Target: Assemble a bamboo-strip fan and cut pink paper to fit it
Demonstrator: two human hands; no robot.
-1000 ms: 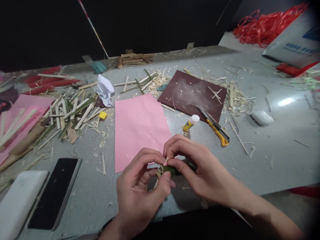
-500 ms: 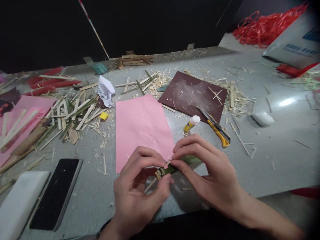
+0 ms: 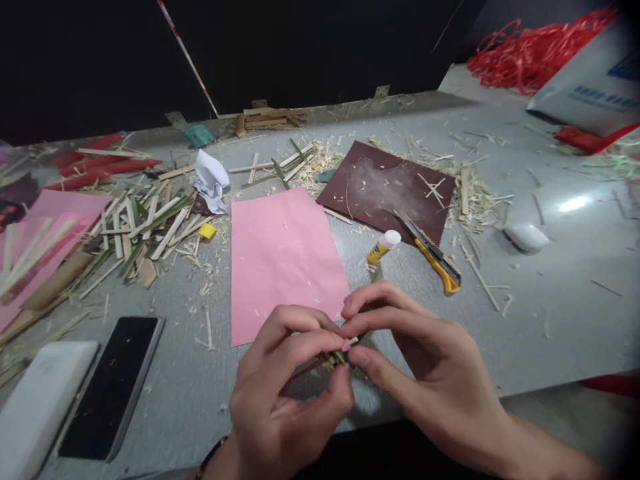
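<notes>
Between thumb and fingers, my left hand (image 3: pixel 295 387) pinches the end of a green bamboo strip (image 3: pixel 341 357). Pale cut pieces and a small pink scrap (image 3: pixel 346 345) show at that end. My right hand (image 3: pixel 425 360) is closed at the same spot, its fingertips against the strip and the scrap; its palm covers much of the strip. Just beyond the hands lies a sheet of pink paper (image 3: pixel 285 260) with a few shavings on it. A yellow glue stick with a white cap (image 3: pixel 383 246) stands past my right fingers.
A yellow utility knife (image 3: pixel 435 261) rests partly on a dark maroon board (image 3: pixel 380 187). Bamboo sticks (image 3: pixel 145 223) and shavings are piled at left, near crumpled white paper (image 3: pixel 211 180). A phone (image 3: pixel 113 387) and white slab (image 3: pixel 47 407) lie front left; a white mouse (image 3: pixel 527 237) sits right.
Both hands have moved slightly down and closer together, and the bamboo strip has turned so less of it shows. The things on the table have stayed where they were.
</notes>
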